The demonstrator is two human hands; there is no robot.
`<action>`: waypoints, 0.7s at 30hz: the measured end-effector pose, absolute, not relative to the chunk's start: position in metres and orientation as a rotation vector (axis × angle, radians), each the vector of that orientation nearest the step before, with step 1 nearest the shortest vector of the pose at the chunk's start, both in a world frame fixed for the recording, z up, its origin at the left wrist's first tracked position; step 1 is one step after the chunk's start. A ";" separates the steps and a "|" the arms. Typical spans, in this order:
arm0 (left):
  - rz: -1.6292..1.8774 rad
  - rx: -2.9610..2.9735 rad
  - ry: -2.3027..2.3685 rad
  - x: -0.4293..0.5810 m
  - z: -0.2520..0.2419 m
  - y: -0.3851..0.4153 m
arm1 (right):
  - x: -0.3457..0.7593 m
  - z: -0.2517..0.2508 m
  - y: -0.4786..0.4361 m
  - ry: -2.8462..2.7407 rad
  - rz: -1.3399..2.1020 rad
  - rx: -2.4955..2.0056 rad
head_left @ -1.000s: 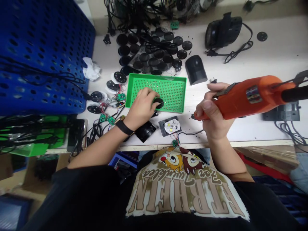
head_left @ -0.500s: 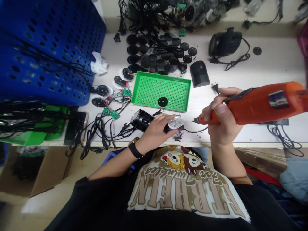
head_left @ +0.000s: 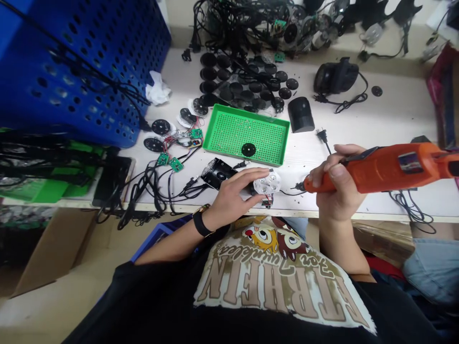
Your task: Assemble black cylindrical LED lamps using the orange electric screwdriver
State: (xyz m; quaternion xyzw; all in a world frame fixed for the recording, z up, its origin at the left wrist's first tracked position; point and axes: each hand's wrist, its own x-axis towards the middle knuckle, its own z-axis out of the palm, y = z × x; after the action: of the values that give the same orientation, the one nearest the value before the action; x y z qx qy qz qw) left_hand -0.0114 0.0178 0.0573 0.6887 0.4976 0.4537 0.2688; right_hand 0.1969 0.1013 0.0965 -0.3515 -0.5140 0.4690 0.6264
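My right hand (head_left: 335, 184) is wrapped round an orange electric screwdriver (head_left: 387, 167), its thin bit pointing left. Near that tip, my left hand (head_left: 238, 196) grips a small black lamp housing whose clear round lens plate (head_left: 267, 183) faces the bit. A small gap lies between bit and lens. Much of the housing is hidden behind my left fingers. Below the lens, a little circuit board (head_left: 266, 202) hangs on coloured wires. A second black housing (head_left: 218, 173) lies on the table, left of my left hand.
Behind my hands sits a green perforated tray (head_left: 287, 143) with small screws and a black disc (head_left: 248, 149). A blue crate (head_left: 118, 71) stands at the left. Black discs, a black cover (head_left: 300, 114), tangled cables and green circuit boards (head_left: 176, 164) lie about on the table (head_left: 394, 124).
My view has shifted, so the table's things sit slightly further right. The lens plate in my left hand shows more squarely. The screwdriver stays in my right hand, its bit still apart from the lens.
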 end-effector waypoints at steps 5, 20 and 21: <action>1.267 1.810 1.326 -0.013 0.055 0.016 | 0.195 0.095 0.100 -1.164 1.103 -0.779; 1.035 1.933 1.509 -0.014 0.057 0.007 | 0.195 0.094 0.092 -1.189 1.104 -0.804; 0.964 1.968 1.549 -0.013 0.058 0.007 | 0.195 0.094 0.092 -1.190 1.111 -0.800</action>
State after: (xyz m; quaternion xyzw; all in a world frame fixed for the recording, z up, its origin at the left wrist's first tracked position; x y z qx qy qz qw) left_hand -0.0126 0.0067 0.0582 0.7142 0.5621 0.3500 0.2268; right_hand 0.1954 0.0917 0.0941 -0.3474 -0.5167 0.4826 0.6160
